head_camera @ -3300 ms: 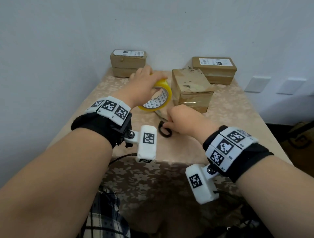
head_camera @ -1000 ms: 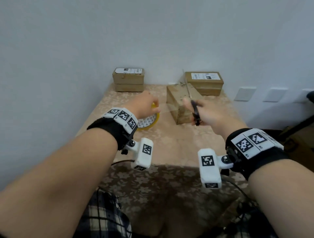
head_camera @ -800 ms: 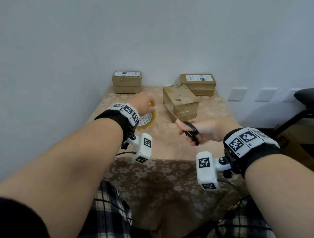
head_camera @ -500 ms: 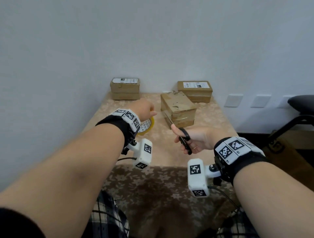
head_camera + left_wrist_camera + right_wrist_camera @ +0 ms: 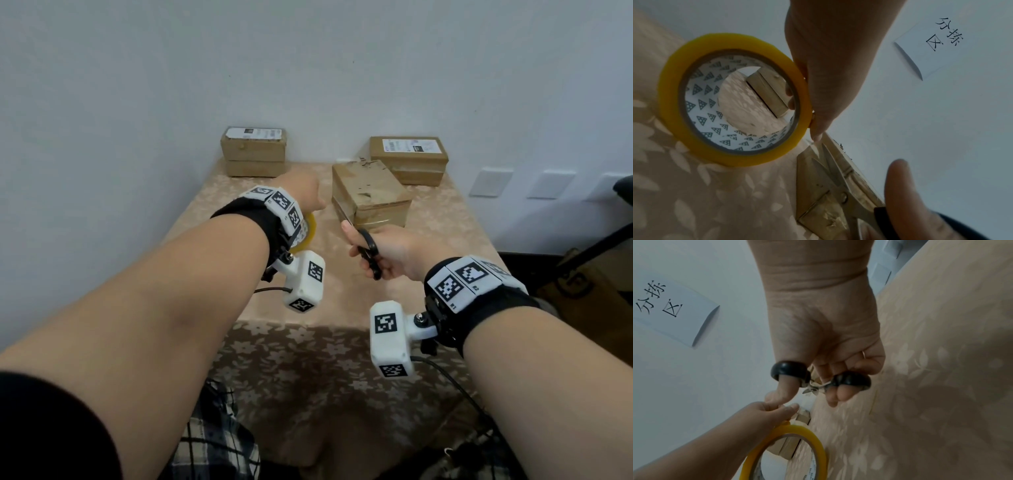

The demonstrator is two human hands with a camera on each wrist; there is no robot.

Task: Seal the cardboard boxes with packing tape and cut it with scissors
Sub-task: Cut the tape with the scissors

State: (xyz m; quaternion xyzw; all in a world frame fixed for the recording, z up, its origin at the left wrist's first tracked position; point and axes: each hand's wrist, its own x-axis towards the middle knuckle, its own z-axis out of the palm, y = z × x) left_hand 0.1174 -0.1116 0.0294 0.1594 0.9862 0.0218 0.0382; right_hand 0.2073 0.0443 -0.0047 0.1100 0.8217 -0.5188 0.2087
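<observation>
The right hand [image 5: 387,251] gripped the scissors [image 5: 368,251], blades aimed at the box [image 5: 371,195] just ahead; the left hand [image 5: 303,197] held the tape [image 5: 731,99] beside them.

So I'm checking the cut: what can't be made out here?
- Tape roll, head view: mostly behind the left wrist band.
- Scissors blades, head view: too small against the box.
- Tape strip: not discernible in any view.
- Left hand fingers, head view: hidden.

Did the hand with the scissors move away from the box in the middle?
Yes. A second ago the right hand held the scissors up against the middle box; now it sits nearer the person, in front of that box.
</observation>
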